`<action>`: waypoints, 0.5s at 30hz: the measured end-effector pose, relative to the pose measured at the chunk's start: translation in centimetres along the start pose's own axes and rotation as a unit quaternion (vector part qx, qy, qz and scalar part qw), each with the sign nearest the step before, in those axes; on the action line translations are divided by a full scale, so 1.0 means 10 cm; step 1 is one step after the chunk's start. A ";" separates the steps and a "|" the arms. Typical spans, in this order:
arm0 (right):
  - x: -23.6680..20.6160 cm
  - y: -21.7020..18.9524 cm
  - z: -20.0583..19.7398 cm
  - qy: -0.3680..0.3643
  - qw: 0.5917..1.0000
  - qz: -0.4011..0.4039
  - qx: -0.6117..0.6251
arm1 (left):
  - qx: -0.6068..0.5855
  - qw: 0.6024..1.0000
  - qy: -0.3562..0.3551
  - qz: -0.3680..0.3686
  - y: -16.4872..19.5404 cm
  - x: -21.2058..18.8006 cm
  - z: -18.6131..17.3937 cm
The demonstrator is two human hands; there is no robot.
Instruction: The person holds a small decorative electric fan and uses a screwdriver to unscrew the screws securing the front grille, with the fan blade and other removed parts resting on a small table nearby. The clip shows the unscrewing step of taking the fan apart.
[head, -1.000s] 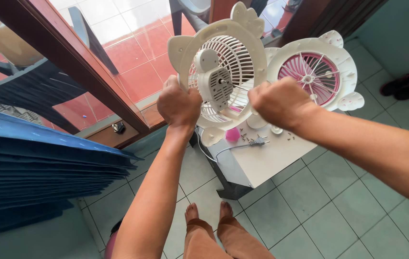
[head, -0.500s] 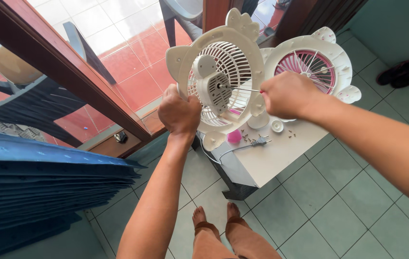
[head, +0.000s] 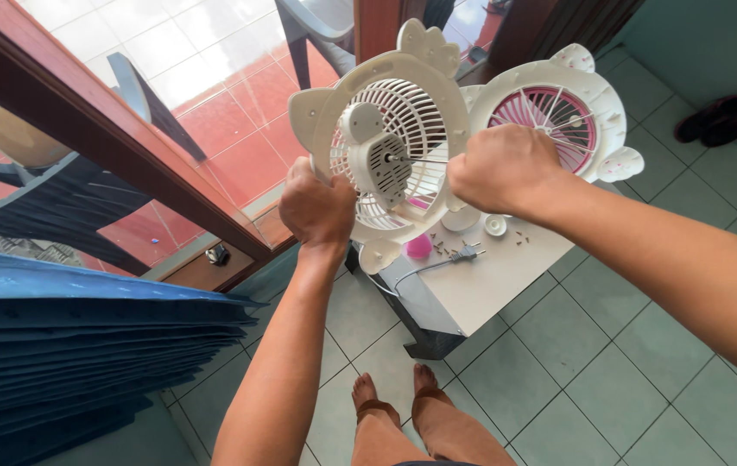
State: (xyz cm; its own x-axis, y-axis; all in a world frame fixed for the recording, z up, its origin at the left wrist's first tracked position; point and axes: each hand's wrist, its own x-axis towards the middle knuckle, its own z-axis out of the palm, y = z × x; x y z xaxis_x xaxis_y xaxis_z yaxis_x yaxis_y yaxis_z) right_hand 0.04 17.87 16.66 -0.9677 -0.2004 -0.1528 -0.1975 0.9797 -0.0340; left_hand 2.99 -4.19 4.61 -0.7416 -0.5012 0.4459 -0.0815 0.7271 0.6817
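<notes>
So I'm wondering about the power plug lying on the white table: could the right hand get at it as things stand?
Probably not right away: the right hand is closed on the fan housing. Once freed, the plug lies uncovered just below it.

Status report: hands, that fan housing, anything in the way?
Left hand grips fan housing rim. Right hand closed at its right edge. Second grille close behind, on white table.
</notes>
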 end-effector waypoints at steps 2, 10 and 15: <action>0.01 0.00 -0.05 -0.038 0.999 0.000 -0.016 | 0.004 1.000 0.005 0.000 -0.01 0.00 0.00; -0.04 0.14 0.14 0.025 0.995 -0.091 -0.016 | -0.002 1.000 -0.003 0.005 -0.05 0.03 0.04; -0.02 0.20 0.23 0.099 0.969 -0.209 -0.085 | 0.001 1.000 -0.004 0.009 -0.06 0.02 0.05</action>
State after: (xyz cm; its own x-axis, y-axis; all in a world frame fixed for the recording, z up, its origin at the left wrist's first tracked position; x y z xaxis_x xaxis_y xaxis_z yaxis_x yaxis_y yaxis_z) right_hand 0.16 19.85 14.39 -0.8054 -0.5918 0.0331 -0.5852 0.8029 0.1137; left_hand 2.50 -4.49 4.01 -0.7479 -0.4846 0.4537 -0.0700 0.7372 0.6721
